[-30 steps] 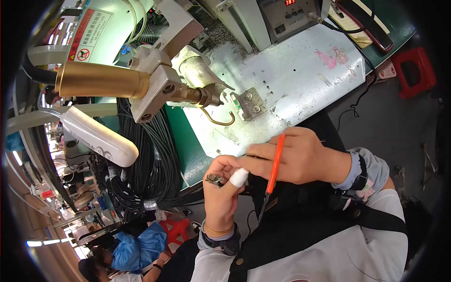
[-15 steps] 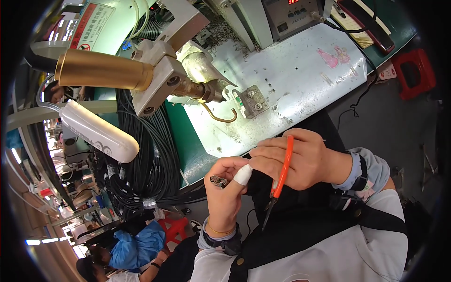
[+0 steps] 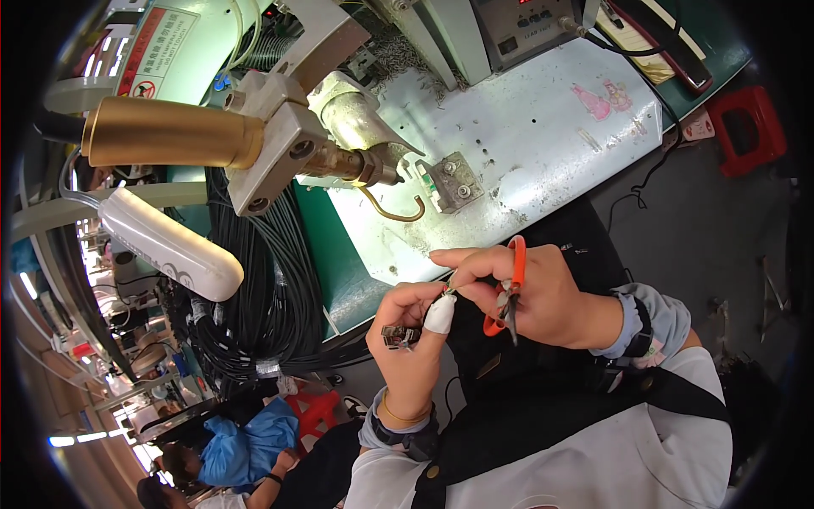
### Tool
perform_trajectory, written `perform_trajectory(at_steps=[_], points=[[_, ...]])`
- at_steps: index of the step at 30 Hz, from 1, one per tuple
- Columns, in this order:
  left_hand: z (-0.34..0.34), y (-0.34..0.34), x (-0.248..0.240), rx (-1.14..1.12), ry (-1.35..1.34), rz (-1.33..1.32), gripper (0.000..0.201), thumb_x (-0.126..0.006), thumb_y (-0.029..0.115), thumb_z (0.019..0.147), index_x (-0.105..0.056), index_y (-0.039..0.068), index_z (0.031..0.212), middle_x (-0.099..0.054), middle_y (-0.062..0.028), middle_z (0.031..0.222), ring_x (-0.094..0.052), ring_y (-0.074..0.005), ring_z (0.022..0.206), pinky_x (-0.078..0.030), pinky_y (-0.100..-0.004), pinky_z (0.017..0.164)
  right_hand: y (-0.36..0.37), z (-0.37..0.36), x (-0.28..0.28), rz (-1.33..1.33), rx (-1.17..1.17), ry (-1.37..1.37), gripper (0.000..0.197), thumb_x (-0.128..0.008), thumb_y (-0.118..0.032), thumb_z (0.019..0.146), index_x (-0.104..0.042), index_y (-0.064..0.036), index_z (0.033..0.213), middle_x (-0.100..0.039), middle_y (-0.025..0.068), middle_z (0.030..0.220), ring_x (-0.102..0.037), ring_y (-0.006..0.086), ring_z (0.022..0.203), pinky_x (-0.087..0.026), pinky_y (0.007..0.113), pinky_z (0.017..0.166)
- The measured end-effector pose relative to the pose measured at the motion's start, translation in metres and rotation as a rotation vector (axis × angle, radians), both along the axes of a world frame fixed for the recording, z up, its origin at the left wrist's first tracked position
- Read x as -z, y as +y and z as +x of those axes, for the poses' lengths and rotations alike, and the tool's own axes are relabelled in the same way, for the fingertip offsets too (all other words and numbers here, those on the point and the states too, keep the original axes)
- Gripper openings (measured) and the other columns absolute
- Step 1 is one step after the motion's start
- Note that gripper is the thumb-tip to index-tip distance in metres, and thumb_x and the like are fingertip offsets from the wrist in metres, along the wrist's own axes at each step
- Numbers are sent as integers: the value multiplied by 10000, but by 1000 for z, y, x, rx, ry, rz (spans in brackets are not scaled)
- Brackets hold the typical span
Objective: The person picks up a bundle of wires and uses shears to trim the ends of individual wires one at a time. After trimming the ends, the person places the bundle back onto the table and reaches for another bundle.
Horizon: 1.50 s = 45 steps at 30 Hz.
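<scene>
Two hands meet in the near middle of our view, just in front of the table's near edge. Our left hand (image 3: 413, 339) is closed in a grip around a small dark metal connector (image 3: 398, 337), its white-taped thumb (image 3: 440, 315) raised toward the other hand. Our right hand (image 3: 534, 293) keeps orange-handled snips (image 3: 507, 293) folded against the palm, while its thumb and forefinger pinch something thin at the tip of the taped thumb; we cannot tell what exactly it is.

The table (image 3: 526, 153) has a worn white metal top, scratched and stained, with a green border on its left and far right sides. A small metal fixture block (image 3: 451, 181) is bolted to it, with a bent brass hook (image 3: 392, 209) just beside it. Above the far left hangs a machine with a brass-coloured cylinder (image 3: 170, 136) set in a grey clamp block (image 3: 275, 148), and a white padded handle (image 3: 170, 246) below it. A thick bundle of black cables (image 3: 263, 297) hangs down the left side of the table. A grey control box (image 3: 526, 25) stands at the far edge.

The floor is dark grey, with a red stool (image 3: 750, 127) at the far right. At the near left a person in blue (image 3: 246, 437) is bent over.
</scene>
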<state>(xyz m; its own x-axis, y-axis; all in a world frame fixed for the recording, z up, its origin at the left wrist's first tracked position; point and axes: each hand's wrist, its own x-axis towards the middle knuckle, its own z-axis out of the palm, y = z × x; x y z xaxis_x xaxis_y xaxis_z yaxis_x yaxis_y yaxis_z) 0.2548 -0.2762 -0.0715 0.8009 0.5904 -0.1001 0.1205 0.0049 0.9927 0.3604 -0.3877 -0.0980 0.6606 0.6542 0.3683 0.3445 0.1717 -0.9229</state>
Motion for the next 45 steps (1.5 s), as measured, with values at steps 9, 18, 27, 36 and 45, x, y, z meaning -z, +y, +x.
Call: perform_trajectory(at_steps=[9, 18, 27, 36, 45], points=[[-6, 2, 1, -64, -65, -76, 166, -583, -47, 753, -528, -28, 909, -561, -44, 848, -528, -62, 722, -410, -170, 653, -15, 9, -8, -390, -105, -10, 262, -727, -213, 638, -539, -55, 729, -593, 62, 613, -568, 175, 468, -426, 250, 431], [3, -3, 3, -99, -116, 148, 104, -557, 8, 773, -498, -19, 854, -483, -31, 718, -362, -34, 476, -249, -171, 416, -8, -4, -3, -586, -2, -236, 352, -680, -361, 651, -505, -63, 586, -518, 55, 499, -523, 246, 424, -394, 333, 397], [20, 20, 3, -31, 108, -148, 110, -571, 3, 774, -538, 1, 879, -516, 10, 670, -432, -26, 545, -325, -151, 470, -11, 5, 13, -598, -63, -112, 300, -632, -270, 742, -508, -18, 637, -510, 115, 505, -500, 274, 429, -393, 326, 413], [71, 55, 23, 52, 37, -469, 120, -564, 45, 784, -556, -8, 891, -412, 44, 575, -284, -19, 430, -183, -189, 381, 19, 44, 13, -254, 88, 278, 211, -574, -169, 817, -496, 15, 750, -461, 37, 480, -447, 93, 428, -365, 252, 415], [73, 67, 20, 87, 104, -437, 200, -600, 63, 761, -549, -36, 926, -467, -3, 617, -316, -45, 442, -203, -183, 385, 40, 63, 10, -300, 33, 401, 168, -553, -113, 815, -482, 36, 786, -492, 36, 547, -444, 71, 437, -355, 220, 411]])
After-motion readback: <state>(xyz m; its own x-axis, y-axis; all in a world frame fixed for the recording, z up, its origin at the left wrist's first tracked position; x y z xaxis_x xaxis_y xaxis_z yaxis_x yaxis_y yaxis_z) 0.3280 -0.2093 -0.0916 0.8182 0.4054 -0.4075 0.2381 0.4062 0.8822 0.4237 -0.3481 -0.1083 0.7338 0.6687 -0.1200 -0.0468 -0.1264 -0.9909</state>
